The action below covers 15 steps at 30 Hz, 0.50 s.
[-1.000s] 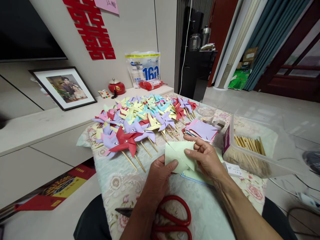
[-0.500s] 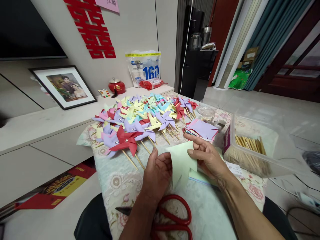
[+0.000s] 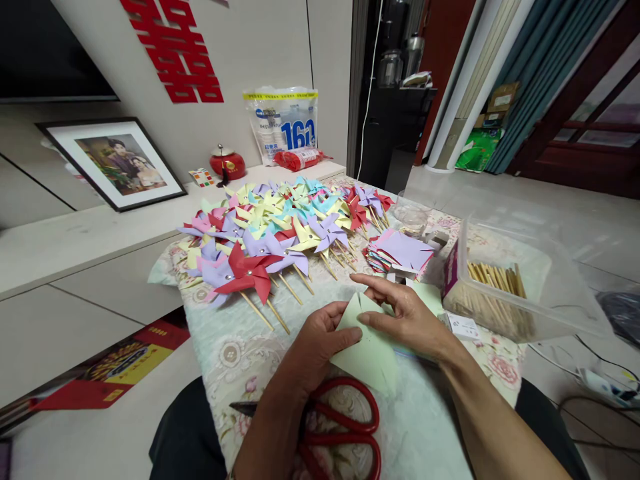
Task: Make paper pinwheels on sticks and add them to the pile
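Observation:
A pale green paper square (image 3: pixel 367 357), folded into a triangle, is held between both hands above the cloth-covered table (image 3: pixel 235 347). My left hand (image 3: pixel 315 347) pinches its left edge with thumb on top. My right hand (image 3: pixel 403 317) presses fingers along its upper fold. Red-handled scissors (image 3: pixel 345 427) lie on the table just below my left wrist. More pale green sheets (image 3: pixel 425 297) lie under my right hand.
Several finished paper pinwheels on wooden sticks (image 3: pixel 280 233) cover the far half of the table. A stack of cut coloured squares (image 3: pixel 400 252), a glass cup (image 3: pixel 413 215) and a clear box of wooden sticks (image 3: pixel 500 293) stand to the right. A framed photo (image 3: pixel 113 163) leans at left.
The green paper went from a flat cut sheet, through hanging loose, to a folded triangle lowered toward the scissors. Both hands moved slightly down with it.

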Each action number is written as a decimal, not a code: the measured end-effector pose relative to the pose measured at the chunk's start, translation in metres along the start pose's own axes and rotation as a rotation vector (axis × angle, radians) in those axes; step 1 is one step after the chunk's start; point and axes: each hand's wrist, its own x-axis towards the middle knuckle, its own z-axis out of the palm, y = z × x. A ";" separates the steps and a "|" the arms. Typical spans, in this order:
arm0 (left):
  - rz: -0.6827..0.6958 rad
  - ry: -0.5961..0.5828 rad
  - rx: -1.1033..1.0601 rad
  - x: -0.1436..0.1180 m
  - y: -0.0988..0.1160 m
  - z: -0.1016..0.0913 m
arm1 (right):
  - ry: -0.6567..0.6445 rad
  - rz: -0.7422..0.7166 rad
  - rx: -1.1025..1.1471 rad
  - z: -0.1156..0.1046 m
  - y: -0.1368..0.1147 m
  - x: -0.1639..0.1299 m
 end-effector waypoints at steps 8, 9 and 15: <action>0.160 0.232 -0.110 0.008 -0.001 0.001 | 0.455 -0.027 0.226 0.002 0.016 0.006; 0.189 0.266 -0.144 0.009 0.000 0.001 | 0.473 0.011 0.289 0.003 0.017 0.007; 0.279 0.279 -0.213 0.012 0.001 0.004 | 0.250 0.249 0.575 0.014 0.010 0.006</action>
